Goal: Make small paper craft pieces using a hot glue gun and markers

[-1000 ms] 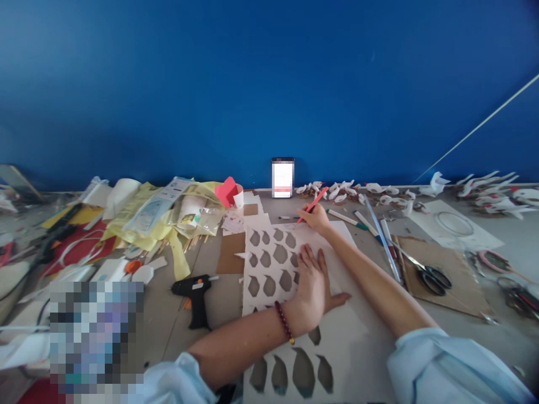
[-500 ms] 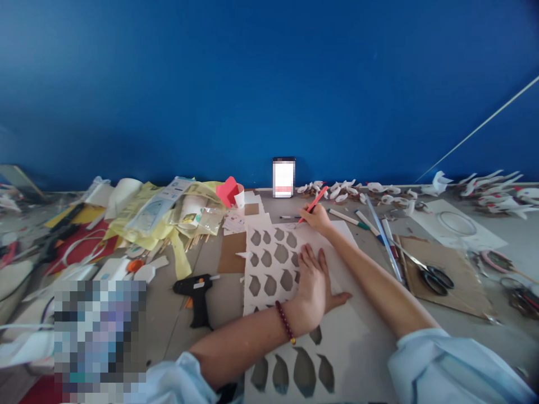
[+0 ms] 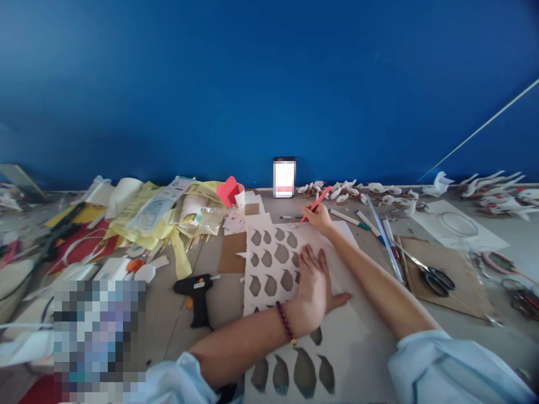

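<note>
My left hand [image 3: 314, 286] lies flat on a large white sheet [image 3: 357, 348] with rows of leaf-like or bird-like cutouts, fingers spread and pressing it down. A beaded bracelet circles that wrist. At the sheet's far edge my right hand [image 3: 316, 217] is closed around a red pen [image 3: 322, 197], whose tip points down at the paper. Small faint marks seem to lie near the tip, too fine to make out. A dark slim pen [image 3: 290, 217] rests just left of the right hand.
Left of the sheet lies a black glue gun [image 3: 197, 294]. Scissors [image 3: 435, 279] rest on brown cardboard [image 3: 458, 286] at right, beside a clear ruler [image 3: 385, 238] and markers [image 3: 349, 219]. A phone [image 3: 284, 177] leans on the blue wall; several paper birds [image 3: 501, 193] lie at far right.
The red pen has shifted slightly to the right along the sheet's far edge with my right hand. My left hand stays in place.
</note>
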The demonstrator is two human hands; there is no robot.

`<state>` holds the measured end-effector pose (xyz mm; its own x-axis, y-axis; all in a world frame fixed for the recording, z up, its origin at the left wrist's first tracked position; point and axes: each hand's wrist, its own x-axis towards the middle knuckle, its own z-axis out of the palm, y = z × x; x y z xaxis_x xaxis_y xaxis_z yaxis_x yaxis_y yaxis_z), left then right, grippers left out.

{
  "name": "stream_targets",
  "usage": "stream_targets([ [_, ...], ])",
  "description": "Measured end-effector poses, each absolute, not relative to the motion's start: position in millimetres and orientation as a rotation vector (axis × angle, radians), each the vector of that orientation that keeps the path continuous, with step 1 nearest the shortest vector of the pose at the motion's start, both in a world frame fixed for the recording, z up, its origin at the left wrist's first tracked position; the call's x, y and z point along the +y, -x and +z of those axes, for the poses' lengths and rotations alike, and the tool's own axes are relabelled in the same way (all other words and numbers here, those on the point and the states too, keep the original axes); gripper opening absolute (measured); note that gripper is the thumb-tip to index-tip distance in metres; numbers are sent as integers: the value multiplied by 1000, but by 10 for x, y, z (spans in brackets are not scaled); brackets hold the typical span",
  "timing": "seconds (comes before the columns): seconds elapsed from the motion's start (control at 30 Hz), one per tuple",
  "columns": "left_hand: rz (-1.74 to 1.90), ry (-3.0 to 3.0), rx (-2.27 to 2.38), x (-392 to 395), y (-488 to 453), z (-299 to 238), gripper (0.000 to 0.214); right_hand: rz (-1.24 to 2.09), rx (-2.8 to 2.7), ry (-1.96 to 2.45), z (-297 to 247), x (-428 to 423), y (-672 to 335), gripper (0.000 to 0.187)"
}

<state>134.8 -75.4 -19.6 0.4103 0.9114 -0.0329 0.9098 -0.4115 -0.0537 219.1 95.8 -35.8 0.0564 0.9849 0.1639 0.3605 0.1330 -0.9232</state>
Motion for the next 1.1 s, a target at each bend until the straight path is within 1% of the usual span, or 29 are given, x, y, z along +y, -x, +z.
stream_targets([
  [0.13,114,2627,-1695,-754,-1337,-154,114,836,-1453,1376,-363,964,-2186,30],
  [0.57,104,2597,-1659,-760,-1342,-213,116,899,-1315,1313,-377,956,-2210,28],
  [0.73,120,2601,-1660,-760,-1339,-183,114,925,-1117,1275,-328,992,-2215,36],
  [0.87,106,2624,-1669,-749,-1342,-186,115,909,-962,1268,-201,1015,-2251,42],
  [0.97,103,2633,-1685,-737,-1348,-212,115,959,-923,1263,-37,978,-2246,45],
  [1.03,104,2643,-1694,-729,-1352,-236,114,1047,-970,1236,86,938,-2230,44],
  [1.1,99,2658,-1694,-723,-1355,-263,114,1165,-1045,1179,189,895,-2217,39],
])
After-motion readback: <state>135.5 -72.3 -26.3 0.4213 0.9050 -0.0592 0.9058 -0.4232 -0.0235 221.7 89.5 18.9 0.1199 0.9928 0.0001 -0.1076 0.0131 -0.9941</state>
